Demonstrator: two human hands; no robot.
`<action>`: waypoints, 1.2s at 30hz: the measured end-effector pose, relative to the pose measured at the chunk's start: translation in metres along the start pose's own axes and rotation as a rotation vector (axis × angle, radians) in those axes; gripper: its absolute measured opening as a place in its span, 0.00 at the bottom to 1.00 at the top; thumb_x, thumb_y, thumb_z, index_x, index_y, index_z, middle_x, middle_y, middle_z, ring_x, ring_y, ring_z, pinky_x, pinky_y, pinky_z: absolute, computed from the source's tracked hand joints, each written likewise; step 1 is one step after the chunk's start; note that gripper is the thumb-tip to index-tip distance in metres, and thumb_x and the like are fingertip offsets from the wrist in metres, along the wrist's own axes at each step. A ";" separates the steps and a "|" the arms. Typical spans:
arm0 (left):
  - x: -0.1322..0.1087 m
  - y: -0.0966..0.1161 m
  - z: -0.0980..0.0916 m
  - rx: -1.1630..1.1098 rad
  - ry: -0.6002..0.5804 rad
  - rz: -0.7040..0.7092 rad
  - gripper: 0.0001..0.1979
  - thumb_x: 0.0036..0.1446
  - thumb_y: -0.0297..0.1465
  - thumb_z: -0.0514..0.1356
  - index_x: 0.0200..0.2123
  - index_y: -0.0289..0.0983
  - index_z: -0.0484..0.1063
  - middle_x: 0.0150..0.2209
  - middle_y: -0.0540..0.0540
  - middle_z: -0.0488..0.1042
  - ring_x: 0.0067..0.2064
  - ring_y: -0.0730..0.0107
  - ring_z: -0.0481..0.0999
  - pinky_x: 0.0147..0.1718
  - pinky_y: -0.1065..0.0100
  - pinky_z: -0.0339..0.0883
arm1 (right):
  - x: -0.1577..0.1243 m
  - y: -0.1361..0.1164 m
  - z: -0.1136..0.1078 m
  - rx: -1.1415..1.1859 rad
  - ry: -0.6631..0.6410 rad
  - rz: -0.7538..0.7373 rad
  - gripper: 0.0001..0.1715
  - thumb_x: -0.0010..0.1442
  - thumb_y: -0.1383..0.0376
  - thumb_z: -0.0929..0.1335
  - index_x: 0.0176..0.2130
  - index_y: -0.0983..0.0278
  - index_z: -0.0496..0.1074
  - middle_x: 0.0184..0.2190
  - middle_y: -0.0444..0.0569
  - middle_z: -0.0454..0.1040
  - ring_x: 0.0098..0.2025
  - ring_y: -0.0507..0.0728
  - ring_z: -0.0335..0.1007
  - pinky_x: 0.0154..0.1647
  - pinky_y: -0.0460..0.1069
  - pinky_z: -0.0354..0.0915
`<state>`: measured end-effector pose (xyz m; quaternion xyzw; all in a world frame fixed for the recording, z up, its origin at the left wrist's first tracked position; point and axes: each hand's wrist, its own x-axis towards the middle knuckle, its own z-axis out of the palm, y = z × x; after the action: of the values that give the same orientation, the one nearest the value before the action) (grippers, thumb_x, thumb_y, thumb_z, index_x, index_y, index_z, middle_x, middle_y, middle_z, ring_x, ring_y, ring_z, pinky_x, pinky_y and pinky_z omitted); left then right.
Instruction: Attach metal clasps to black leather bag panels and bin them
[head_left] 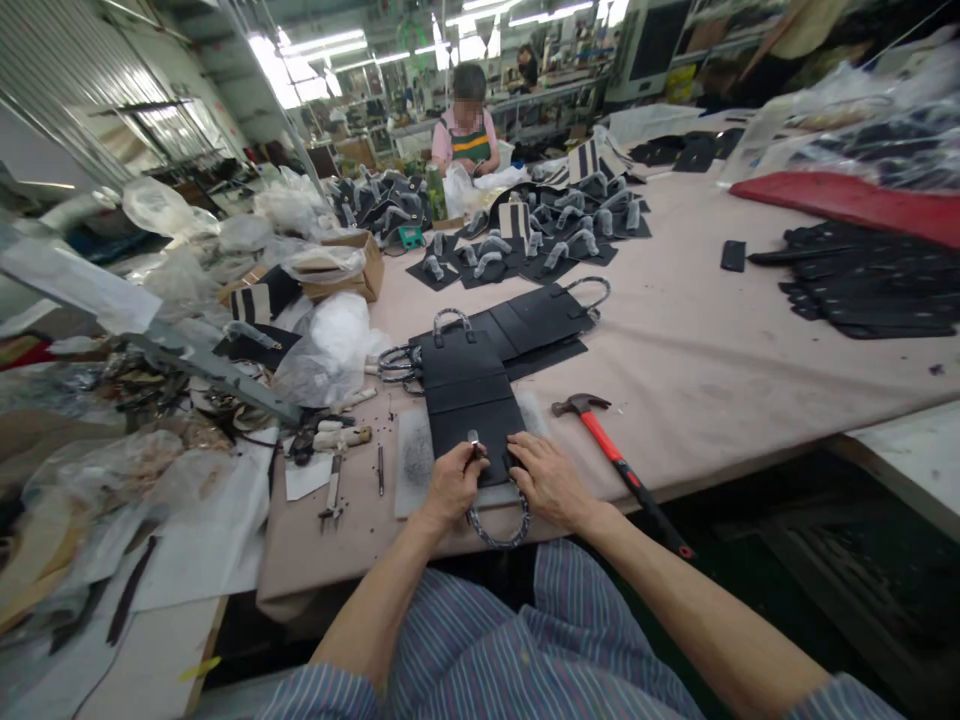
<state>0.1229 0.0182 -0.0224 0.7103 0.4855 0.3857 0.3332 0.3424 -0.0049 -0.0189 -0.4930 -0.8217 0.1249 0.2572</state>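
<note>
A black bag panel (471, 390) with rope-like handles wrapped in plastic lies on a pale slab (411, 465) at the table's near edge. My left hand (456, 482) is closed around a short metal punch (473, 438), whose shiny top sticks up over the panel's lower part. My right hand (551, 480) rests on the panel's right edge, fingers stretched out, close to the near handle (504, 540). The punch's lower end is hidden by my fingers. Right of that hand lies a claw hammer (611, 450) with a red and black handle.
More handled panels (536, 325) lie just behind. A slim metal rod (380, 470) and another metal tool (333, 492) are on the left. Farther back are plastic-wrapped black pieces (540, 235), a phone-like black object (733, 256) and a black stack (874, 280). A person (466, 125) sits across the table.
</note>
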 end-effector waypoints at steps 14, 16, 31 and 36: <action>-0.008 -0.004 -0.004 -0.126 0.146 -0.039 0.08 0.62 0.33 0.61 0.42 0.37 0.77 0.38 0.44 0.83 0.40 0.64 0.84 0.43 0.64 0.79 | -0.002 -0.004 0.006 -0.008 0.006 0.050 0.19 0.68 0.66 0.63 0.56 0.66 0.71 0.61 0.57 0.70 0.63 0.66 0.64 0.65 0.63 0.62; -0.006 0.000 -0.004 -0.213 0.258 -0.146 0.09 0.64 0.35 0.60 0.42 0.36 0.76 0.37 0.44 0.83 0.37 0.64 0.84 0.40 0.64 0.79 | -0.002 -0.003 0.007 0.010 0.002 0.051 0.19 0.68 0.66 0.63 0.56 0.66 0.71 0.61 0.57 0.70 0.64 0.65 0.64 0.65 0.63 0.62; 0.000 0.006 0.003 -0.137 0.106 -0.084 0.06 0.60 0.32 0.62 0.39 0.38 0.78 0.38 0.47 0.83 0.40 0.66 0.83 0.44 0.66 0.77 | -0.006 -0.005 0.010 0.021 0.015 0.105 0.22 0.68 0.65 0.62 0.59 0.64 0.70 0.64 0.56 0.68 0.67 0.66 0.61 0.68 0.66 0.58; 0.000 0.006 0.003 -0.106 0.102 -0.093 0.06 0.61 0.32 0.62 0.39 0.38 0.78 0.38 0.47 0.83 0.41 0.65 0.83 0.44 0.66 0.78 | -0.006 -0.004 0.011 0.024 0.014 0.100 0.21 0.68 0.65 0.62 0.58 0.66 0.70 0.64 0.56 0.69 0.67 0.66 0.61 0.68 0.65 0.58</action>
<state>0.1286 0.0162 -0.0186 0.6478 0.5131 0.4308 0.3625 0.3356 -0.0119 -0.0282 -0.5314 -0.7924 0.1440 0.2625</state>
